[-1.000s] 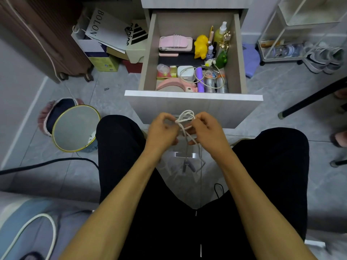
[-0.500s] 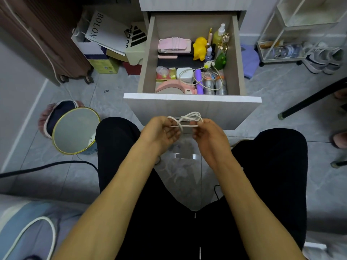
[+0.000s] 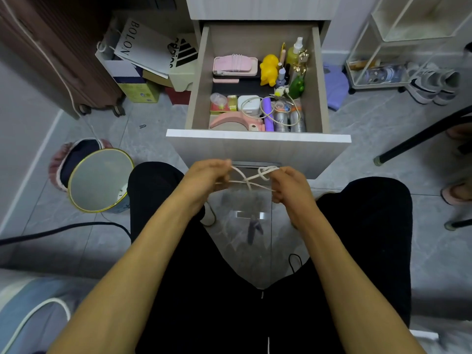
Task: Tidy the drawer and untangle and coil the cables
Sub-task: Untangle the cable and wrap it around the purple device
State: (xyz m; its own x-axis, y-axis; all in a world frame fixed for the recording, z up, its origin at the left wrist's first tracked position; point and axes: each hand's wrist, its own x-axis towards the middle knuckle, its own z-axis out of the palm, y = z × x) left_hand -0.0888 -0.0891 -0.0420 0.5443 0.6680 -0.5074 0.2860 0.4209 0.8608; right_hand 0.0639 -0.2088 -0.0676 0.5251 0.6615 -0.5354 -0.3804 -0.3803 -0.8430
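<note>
White cable [image 3: 251, 178] now stretches between the hands in front of the open drawer [image 3: 258, 143]; half a second ago it was bunched. Left hand [image 3: 208, 178] and right hand [image 3: 288, 186] pinch it, so the knot looks to be loosening.
</note>
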